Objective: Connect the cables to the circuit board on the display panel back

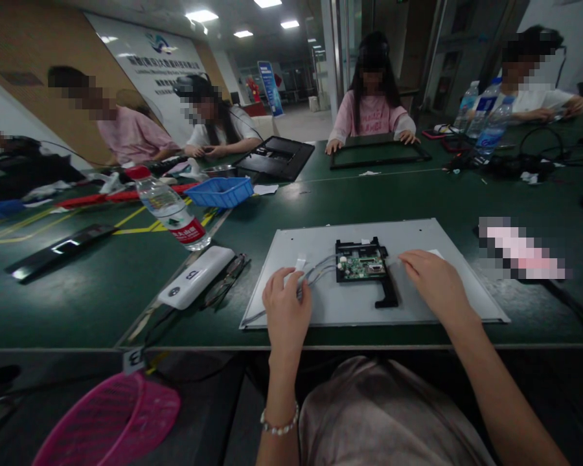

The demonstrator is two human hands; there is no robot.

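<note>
The panel (418, 309) is looking like smooth, satin metal — the bracket (388, 291) is showing matt plastic, the near bottle (161, 200) is gleaming in clear plastic — and the table (408, 194) is shining, smooth, glossy.

At my ten o'clock, a white power bank (197, 277) bears a 3 or B; at nine, a tag (133, 360) shows what looks like a turned 3. Chinese characters, too blurred for me to read fully, mark the bottle's red label (188, 232) and wall sign (160, 65) toward eleven.
</note>
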